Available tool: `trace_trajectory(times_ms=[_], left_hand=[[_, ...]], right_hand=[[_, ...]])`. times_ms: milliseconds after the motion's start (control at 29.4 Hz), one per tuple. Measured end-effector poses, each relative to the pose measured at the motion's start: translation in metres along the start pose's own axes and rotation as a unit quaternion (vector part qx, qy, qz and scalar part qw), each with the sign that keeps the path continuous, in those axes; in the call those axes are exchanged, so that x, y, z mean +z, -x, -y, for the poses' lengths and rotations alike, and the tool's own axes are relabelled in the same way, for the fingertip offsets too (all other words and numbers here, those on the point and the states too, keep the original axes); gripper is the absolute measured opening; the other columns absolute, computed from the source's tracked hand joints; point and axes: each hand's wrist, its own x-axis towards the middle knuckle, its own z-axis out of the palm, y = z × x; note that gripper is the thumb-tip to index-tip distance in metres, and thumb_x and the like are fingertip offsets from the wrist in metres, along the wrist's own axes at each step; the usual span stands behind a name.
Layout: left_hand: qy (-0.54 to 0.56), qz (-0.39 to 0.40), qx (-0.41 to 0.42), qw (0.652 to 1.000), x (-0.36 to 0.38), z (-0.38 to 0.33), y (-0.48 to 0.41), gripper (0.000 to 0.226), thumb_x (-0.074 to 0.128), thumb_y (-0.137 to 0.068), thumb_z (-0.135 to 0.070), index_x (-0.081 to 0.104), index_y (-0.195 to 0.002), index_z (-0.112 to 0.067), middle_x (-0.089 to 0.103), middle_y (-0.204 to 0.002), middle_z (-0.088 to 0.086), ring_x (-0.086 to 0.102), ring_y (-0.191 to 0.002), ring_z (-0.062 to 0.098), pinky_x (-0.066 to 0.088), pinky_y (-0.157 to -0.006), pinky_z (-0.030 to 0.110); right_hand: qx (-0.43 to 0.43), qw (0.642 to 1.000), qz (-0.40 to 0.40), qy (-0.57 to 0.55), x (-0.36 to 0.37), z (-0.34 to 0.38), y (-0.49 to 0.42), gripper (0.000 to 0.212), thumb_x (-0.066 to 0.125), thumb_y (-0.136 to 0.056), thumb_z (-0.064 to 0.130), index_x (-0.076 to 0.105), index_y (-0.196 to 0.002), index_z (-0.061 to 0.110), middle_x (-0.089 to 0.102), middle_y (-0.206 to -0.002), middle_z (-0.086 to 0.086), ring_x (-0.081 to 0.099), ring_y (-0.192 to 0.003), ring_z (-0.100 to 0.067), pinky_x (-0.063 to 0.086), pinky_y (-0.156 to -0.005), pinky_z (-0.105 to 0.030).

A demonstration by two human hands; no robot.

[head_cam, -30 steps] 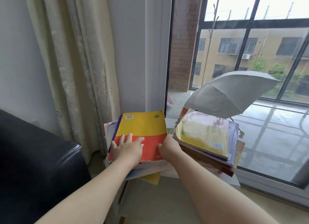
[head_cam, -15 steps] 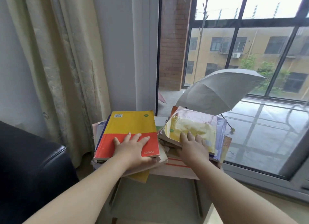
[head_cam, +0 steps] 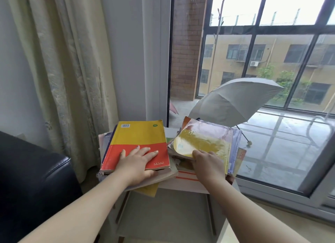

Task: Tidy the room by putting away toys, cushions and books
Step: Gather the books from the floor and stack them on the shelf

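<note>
The red-yellow book (head_cam: pixel 139 144) lies flat on top of the left pile (head_cam: pixel 107 148), back cover up. Its long axis runs away from the person toward the window, with the yellow half and the barcode at the far end and the red half near the person. The spine is on the left side. The left hand (head_cam: pixel 137 163) rests on the red half, palm down, fingers spread flat on the cover and the thumb hooked at the near edge; it presses and does not grip.

Just beside it, on the right, stands a second pile (head_cam: pixel 235 152). Its top book, the glossy book (head_cam: pixel 204 141), is turned a little clockwise, so its long axis points to the far right, and its near left corner curls up. The right hand (head_cam: pixel 208 163) holds this near edge, fingers on the cover; the thumb is hidden, so I cannot tell how firmly it is closed.

Both piles sit on a small white table (head_cam: pixel 183 185), and some lower books stick out over its front edge. An open shelf space shows below the top.

To the left is a dark leather sofa (head_cam: pixel 34 179), and behind it a pale curtain (head_cam: pixel 63 61) hangs by the wall. To the right is a big window (head_cam: pixel 272 79). Outside, an open grey umbrella (head_cam: pixel 233 104) lies on a wet balcony floor, and a yellow building (head_cam: pixel 235 50) is beyond.
</note>
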Motion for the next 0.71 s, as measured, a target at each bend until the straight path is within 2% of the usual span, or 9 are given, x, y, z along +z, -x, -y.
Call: trace_trajectory(times_ms=[204,306,374,442,510,543,577,645,713], left_hand=[[-0.007,-0.016,-0.017,1.0,0.011,-0.008,0.01,0.066,0.036,-0.095,-0.05,0.0,-0.149,-0.039,-0.002,-0.159,-0.009,-0.006,-0.147,0.019,-0.005,-0.116,0.054],[0.057,0.007,-0.004,0.998,0.005,-0.007,0.013,0.07,0.033,-0.091,-0.063,0.008,-0.15,-0.035,0.003,-0.159,-0.008,-0.003,-0.147,0.018,-0.008,-0.115,0.052],[0.216,-0.004,-0.026,0.976,-0.005,-0.012,0.018,0.065,0.033,-0.092,-0.061,0.023,-0.147,-0.029,0.022,-0.156,-0.005,0.015,-0.145,0.019,0.003,-0.118,0.049],[0.423,-0.037,-0.052,0.904,-0.016,-0.028,0.025,0.052,0.037,-0.096,-0.051,0.04,-0.138,-0.022,0.049,-0.138,0.001,0.046,-0.122,0.018,0.033,-0.105,0.038],[0.548,-0.044,-0.083,0.831,-0.027,-0.049,0.03,0.041,0.037,-0.098,-0.046,0.055,-0.12,-0.017,0.061,-0.105,-0.003,0.055,-0.09,0.009,0.039,-0.081,0.028],[0.599,-0.027,-0.1,0.794,-0.032,-0.057,0.03,0.044,0.036,-0.098,-0.048,0.057,-0.118,-0.014,0.061,-0.1,-0.005,0.055,-0.088,0.009,0.04,-0.081,0.027],[0.658,0.001,-0.111,0.745,-0.036,-0.064,0.029,0.053,0.037,-0.096,-0.052,0.055,-0.124,-0.011,0.061,-0.109,-0.003,0.057,-0.101,0.012,0.04,-0.088,0.029],[0.781,0.065,-0.115,0.611,-0.043,-0.071,0.027,0.074,0.039,-0.089,-0.063,0.047,-0.135,-0.004,0.057,-0.131,0.009,0.048,-0.128,0.022,0.039,-0.104,0.037],[0.877,0.064,-0.101,0.465,-0.05,-0.076,0.03,0.064,0.044,-0.09,-0.057,0.054,-0.124,-0.004,0.068,-0.109,0.011,0.059,-0.112,0.018,0.049,-0.086,0.036]], right_hand=[[0.072,0.988,-0.038,-0.135,-0.009,0.011,0.013,0.025,0.037,-0.1,0.022,0.059,-0.112,0.018,0.067,-0.106,-0.006,0.056,-0.089,-0.026,0.037,-0.064,-0.029],[0.152,0.938,-0.091,-0.297,-0.025,0.02,0.013,0.029,0.036,-0.101,0.026,0.057,-0.117,0.015,0.066,-0.106,-0.013,0.059,-0.094,-0.031,0.037,-0.069,-0.029],[0.174,0.892,-0.148,-0.391,-0.035,0.028,0.011,0.029,0.038,-0.1,0.024,0.06,-0.115,0.011,0.065,-0.1,-0.013,0.058,-0.094,-0.032,0.038,-0.072,-0.03],[0.173,0.847,-0.199,-0.462,-0.047,0.035,0.008,0.026,0.041,-0.1,0.02,0.062,-0.108,0.009,0.061,-0.087,-0.005,0.054,-0.083,-0.023,0.034,-0.067,-0.027],[0.175,0.79,-0.235,-0.538,-0.063,0.045,0.002,0.02,0.045,-0.098,0.018,0.062,-0.092,0.01,0.055,-0.071,0.0,0.047,-0.067,-0.016,0.032,-0.057,-0.024],[0.174,0.753,-0.25,-0.582,-0.07,0.051,0.0,0.02,0.046,-0.098,0.018,0.059,-0.083,0.012,0.052,-0.065,0.002,0.045,-0.062,-0.013,0.033,-0.057,-0.021],[0.175,0.712,-0.259,-0.629,-0.076,0.058,-0.002,0.023,0.048,-0.097,0.018,0.056,-0.076,0.015,0.05,-0.063,0.004,0.044,-0.06,-0.012,0.036,-0.06,-0.023],[0.177,0.638,-0.242,-0.709,-0.08,0.07,-0.001,0.028,0.052,-0.095,0.018,0.056,-0.067,0.021,0.052,-0.063,0.004,0.048,-0.064,-0.015,0.041,-0.067,-0.032],[0.16,0.567,-0.179,-0.788,-0.078,0.078,0.004,0.026,0.053,-0.095,0.016,0.063,-0.071,0.02,0.064,-0.074,-0.001,0.06,-0.076,-0.023,0.05,-0.076,-0.04]])
